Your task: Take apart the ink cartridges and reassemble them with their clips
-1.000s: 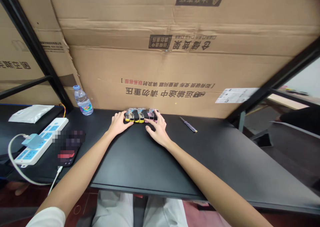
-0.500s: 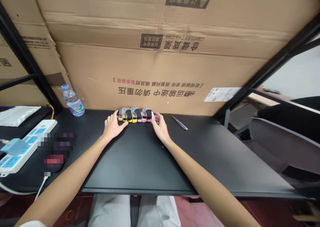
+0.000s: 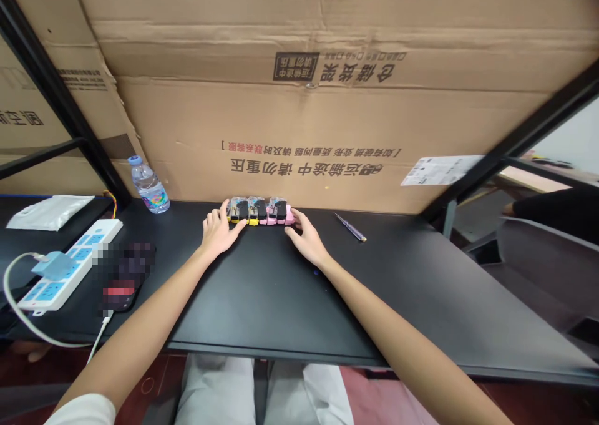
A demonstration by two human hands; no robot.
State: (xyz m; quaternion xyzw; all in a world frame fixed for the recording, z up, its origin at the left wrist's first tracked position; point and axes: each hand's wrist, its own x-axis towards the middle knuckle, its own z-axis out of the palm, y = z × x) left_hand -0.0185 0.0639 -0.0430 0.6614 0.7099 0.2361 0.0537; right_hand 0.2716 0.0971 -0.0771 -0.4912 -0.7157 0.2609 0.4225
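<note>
Blocky units (image 3: 257, 211) form a row, grey-black (yellow and pink edged).

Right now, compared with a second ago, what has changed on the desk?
The right hand has shifted rightward, from over the right part of the row of yellow and pink gadgets to its right end, uncovering more of the pink ones. The left hand stays at the left end. The bottle and screwdriver look unmoved.

Desk (image 3: 262, 300), cardboard wall (image 3: 290, 116), power strip (image 3: 88, 256) suggest a workshop.
</note>
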